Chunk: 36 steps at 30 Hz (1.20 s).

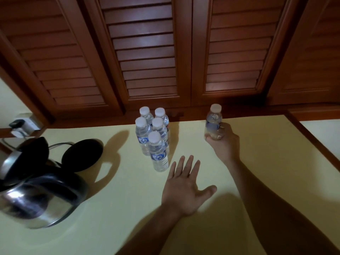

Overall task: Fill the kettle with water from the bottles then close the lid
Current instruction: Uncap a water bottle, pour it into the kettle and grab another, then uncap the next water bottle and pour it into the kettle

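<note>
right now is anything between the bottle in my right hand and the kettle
Yes. The cluster of five capped bottles stands on the table between the bottle gripped by the right hand and the open kettle. The left hand is spread just nearer than that path.

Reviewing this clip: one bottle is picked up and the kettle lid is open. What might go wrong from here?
The held bottle in the right hand is capped, and twisting the cap off soft plastic may squirt water onto the table. Carrying it to the kettle passes the five clustered bottles, which an arm could topple. Any spill while pouring could reach the black base beside the kettle.
</note>
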{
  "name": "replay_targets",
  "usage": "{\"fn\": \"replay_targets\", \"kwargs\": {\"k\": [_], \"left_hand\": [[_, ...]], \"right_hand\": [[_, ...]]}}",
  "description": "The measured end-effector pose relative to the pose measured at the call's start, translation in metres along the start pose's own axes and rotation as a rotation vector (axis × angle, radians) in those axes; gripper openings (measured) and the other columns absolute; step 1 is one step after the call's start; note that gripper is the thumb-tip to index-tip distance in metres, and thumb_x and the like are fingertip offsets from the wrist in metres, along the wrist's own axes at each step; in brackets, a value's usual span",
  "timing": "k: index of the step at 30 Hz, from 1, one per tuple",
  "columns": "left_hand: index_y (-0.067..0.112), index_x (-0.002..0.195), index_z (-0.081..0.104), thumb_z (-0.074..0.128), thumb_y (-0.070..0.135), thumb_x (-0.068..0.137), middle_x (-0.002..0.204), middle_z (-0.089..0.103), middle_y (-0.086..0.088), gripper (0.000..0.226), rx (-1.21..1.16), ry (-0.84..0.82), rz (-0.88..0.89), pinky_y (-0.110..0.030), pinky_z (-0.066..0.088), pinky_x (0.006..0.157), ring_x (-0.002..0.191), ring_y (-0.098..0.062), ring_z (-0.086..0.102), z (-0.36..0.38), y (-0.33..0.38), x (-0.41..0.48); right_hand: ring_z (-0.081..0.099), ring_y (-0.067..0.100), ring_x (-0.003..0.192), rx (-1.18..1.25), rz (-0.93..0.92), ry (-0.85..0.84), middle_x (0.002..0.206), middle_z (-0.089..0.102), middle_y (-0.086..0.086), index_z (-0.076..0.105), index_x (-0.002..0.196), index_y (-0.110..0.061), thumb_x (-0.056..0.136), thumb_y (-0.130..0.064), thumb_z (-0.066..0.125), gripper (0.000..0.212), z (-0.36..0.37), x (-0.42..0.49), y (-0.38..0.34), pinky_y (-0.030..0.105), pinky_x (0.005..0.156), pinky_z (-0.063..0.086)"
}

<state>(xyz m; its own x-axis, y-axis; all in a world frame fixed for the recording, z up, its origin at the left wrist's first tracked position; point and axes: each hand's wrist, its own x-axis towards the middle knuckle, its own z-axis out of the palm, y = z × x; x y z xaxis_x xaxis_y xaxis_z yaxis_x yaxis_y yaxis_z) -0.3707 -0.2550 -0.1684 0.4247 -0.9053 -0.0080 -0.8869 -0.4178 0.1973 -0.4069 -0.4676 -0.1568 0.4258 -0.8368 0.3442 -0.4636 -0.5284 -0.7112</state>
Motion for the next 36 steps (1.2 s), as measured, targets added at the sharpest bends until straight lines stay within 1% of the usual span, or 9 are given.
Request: {"fn": "replay_targets", "kwargs": {"k": [7,11,15,19,22,25,29,32,36], "left_hand": [[0.029,0.162,0.004,0.014,0.087,0.086,0.169,-0.010,0.007,0.096,-0.001,0.016,-0.025,-0.044,-0.006,0.126,0.153,-0.014,-0.023,0.001,0.000,0.007],[0.029,0.162,0.004,0.014,0.088,0.086,0.169,-0.010,0.007,0.096,-0.007,0.017,-0.034,-0.044,-0.006,0.126,0.153,-0.013,-0.024,0.001,0.000,0.008],[0.030,0.162,0.004,0.015,0.088,0.085,0.169,-0.010,0.008,0.096,-0.021,0.023,-0.035,-0.043,-0.007,0.126,0.153,-0.013,-0.023,-0.001,0.001,0.009],[0.029,0.162,0.010,0.017,0.087,0.086,0.170,-0.005,0.007,0.095,-0.034,0.031,-0.032,-0.043,-0.005,0.126,0.154,-0.013,-0.019,-0.004,0.000,0.009],[0.028,0.156,0.034,0.030,0.080,0.091,0.167,0.019,0.007,0.084,-0.153,0.112,0.019,-0.037,0.004,0.128,0.156,-0.010,0.001,-0.002,-0.001,0.003],[0.025,0.131,0.067,0.057,0.064,0.092,0.145,0.058,0.010,0.056,-0.334,0.281,0.069,-0.031,0.030,0.121,0.144,0.001,0.037,0.000,-0.006,-0.019],[0.026,0.121,0.071,0.070,0.048,0.089,0.113,0.075,0.013,0.038,-0.322,0.548,-0.026,-0.024,0.052,0.096,0.111,-0.003,0.066,-0.001,-0.029,-0.059],[0.019,0.125,0.068,0.068,0.056,0.085,0.125,0.071,0.001,0.055,-0.295,0.568,-0.200,-0.025,0.047,0.101,0.119,-0.016,0.064,-0.005,-0.060,-0.079],[0.016,0.153,0.038,0.029,0.083,0.085,0.164,0.032,-0.007,0.096,-0.028,0.220,-0.281,-0.041,0.016,0.125,0.154,-0.028,0.020,-0.011,-0.089,-0.083]], "right_hand": [[0.055,0.001,0.076,-0.078,-0.048,-0.107,0.105,0.067,-0.011,0.060,0.111,-0.020,0.076,-0.049,0.073,0.047,0.008,0.020,0.004,0.001,0.056,0.029],[0.068,0.012,0.087,-0.014,-0.047,-0.109,0.110,0.070,-0.009,0.058,0.115,-0.019,0.075,-0.043,0.078,0.050,0.008,0.019,0.002,-0.003,0.059,0.030],[0.067,0.009,0.096,0.113,-0.039,-0.109,0.121,0.069,-0.009,0.051,0.129,-0.022,0.070,-0.036,0.084,0.069,0.004,0.013,0.004,-0.004,0.067,0.033],[0.061,0.011,0.115,0.086,-0.008,-0.119,0.141,0.056,-0.009,0.044,0.143,-0.020,0.072,-0.038,0.083,0.083,-0.010,0.000,0.013,-0.009,0.082,0.024],[0.063,0.013,0.115,0.106,0.012,-0.089,0.134,0.062,-0.006,0.041,0.143,-0.021,0.074,-0.039,0.082,0.083,-0.022,-0.023,0.016,0.013,0.092,0.040],[0.065,0.011,0.108,0.138,0.004,-0.044,0.124,0.067,-0.006,0.048,0.136,-0.020,0.075,-0.035,0.083,0.072,-0.032,-0.048,0.014,0.017,0.088,0.047],[0.066,0.011,0.093,0.121,-0.058,0.012,0.106,0.071,-0.011,0.062,0.116,-0.022,0.075,-0.031,0.083,0.047,-0.035,-0.079,0.011,0.022,0.080,0.051],[0.064,0.015,0.093,0.067,-0.196,-0.028,0.106,0.070,-0.009,0.064,0.109,-0.023,0.076,-0.032,0.081,0.038,-0.031,-0.097,0.006,0.033,0.081,0.054],[0.061,0.012,0.092,0.140,-0.292,-0.108,0.107,0.067,-0.012,0.064,0.107,-0.021,0.079,-0.033,0.077,0.033,-0.019,-0.119,-0.017,0.036,0.080,0.053]]}}
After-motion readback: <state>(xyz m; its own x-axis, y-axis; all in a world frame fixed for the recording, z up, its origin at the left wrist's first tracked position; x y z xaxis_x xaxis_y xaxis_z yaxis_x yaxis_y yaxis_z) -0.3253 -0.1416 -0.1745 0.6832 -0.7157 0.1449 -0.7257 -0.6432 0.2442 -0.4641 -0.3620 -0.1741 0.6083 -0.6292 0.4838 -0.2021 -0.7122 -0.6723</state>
